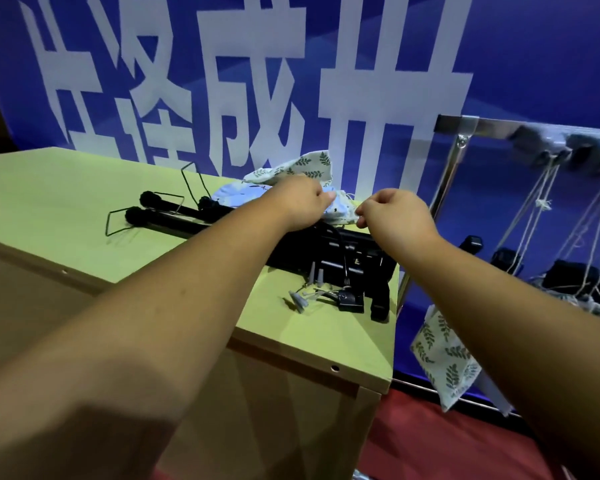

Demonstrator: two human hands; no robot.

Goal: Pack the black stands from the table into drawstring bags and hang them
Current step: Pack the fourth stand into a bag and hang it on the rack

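Left hand and right hand each pinch the blue drawstring bag between them, just above the black stands on the desk.

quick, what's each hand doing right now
left hand: fingers curled, gripping the pale blue bag.
right hand: pinching the same bag's edge.

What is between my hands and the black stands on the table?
Only the pale blue drawstring bag, held by left hand and right hand; it lies over the black stands, whose ends show uncovered.
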